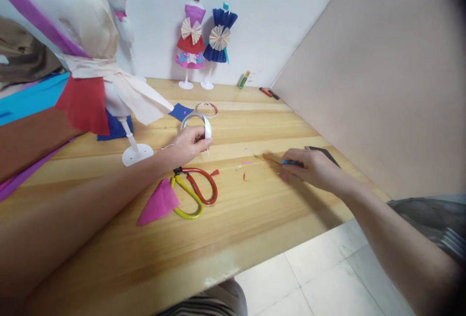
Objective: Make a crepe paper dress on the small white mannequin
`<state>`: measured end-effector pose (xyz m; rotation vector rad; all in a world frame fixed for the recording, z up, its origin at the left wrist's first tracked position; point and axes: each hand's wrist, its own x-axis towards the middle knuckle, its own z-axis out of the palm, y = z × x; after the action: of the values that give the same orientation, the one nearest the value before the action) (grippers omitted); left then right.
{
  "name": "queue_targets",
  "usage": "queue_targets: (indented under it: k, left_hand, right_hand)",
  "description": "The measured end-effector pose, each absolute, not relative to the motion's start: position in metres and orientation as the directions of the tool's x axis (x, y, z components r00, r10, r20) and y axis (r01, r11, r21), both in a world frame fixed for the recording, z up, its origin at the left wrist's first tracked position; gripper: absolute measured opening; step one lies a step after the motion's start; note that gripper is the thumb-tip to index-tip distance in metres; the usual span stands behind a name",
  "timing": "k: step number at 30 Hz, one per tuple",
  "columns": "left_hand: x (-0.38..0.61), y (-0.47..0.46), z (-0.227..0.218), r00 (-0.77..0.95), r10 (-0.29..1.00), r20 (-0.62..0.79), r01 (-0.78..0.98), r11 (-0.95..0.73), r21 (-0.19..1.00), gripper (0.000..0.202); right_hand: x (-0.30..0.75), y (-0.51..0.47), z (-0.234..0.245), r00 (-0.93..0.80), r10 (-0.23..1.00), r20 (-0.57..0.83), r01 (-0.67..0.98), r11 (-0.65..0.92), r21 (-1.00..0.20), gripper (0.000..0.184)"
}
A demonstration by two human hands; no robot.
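Note:
My left hand (189, 142) is closed on the rim of a roll of white tape (208, 127), which stands on edge above the table. Over the right part of the table, my right hand (313, 168) grips a small blue-and-dark tool (292, 163); blur and my fingers hide its exact kind. A brownish narrow piece (271, 158) points left from it. Scissors (196, 187) with one red and one yellow handle lie below my left hand, beside a pink paper piece (160, 203). Tiny coloured scraps (244, 176) lie between my hands.
A mannequin (89, 29) in paper clothes stands at left on a white base (137, 154). Two smaller dressed mannequins (191, 34) stand at the back wall. Behind the tape lie another ring-shaped roll (216, 108) and blue paper (181, 111). A dark flat object (324, 153) is beyond my right hand.

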<state>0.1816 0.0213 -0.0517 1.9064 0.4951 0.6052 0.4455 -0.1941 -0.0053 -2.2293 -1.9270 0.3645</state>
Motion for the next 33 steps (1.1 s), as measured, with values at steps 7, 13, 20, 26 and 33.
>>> queue_targets:
  k: [7, 13, 20, 26, 33]
  left_hand:
    - [0.185, 0.017, -0.050, 0.810, 0.564, 0.161, 0.112, -0.418, 0.902, 0.017]
    - [0.180, 0.016, -0.046, 0.833, 0.539, 0.127, 0.084, -0.350, 0.933, 0.018]
    - [0.179, 0.019, -0.051, 0.826, 0.546, 0.139, 0.073, -0.347, 0.935, 0.015]
    - [0.181, 0.020, -0.055, 0.817, 0.554, 0.159, 0.077, -0.378, 0.922, 0.015]
    - [0.181, 0.018, -0.053, 0.821, 0.549, 0.155, 0.082, -0.383, 0.920, 0.017]
  right_hand:
    - [0.431, -0.187, -0.031, 0.271, 0.960, -0.067, 0.908, -0.278, -0.313, 0.019]
    - [0.381, -0.144, -0.021, 0.089, 0.989, -0.119, 0.915, -0.128, -0.382, 0.005]
    - [0.348, -0.130, -0.023, -0.132, 0.987, -0.092, 0.913, 0.085, -0.399, 0.027]
    - [0.330, -0.124, -0.018, -0.330, 0.940, -0.081, 0.865, 0.267, -0.425, 0.038]
    - [0.327, -0.127, -0.016, -0.444, 0.889, -0.111, 0.822, 0.355, -0.446, 0.037]
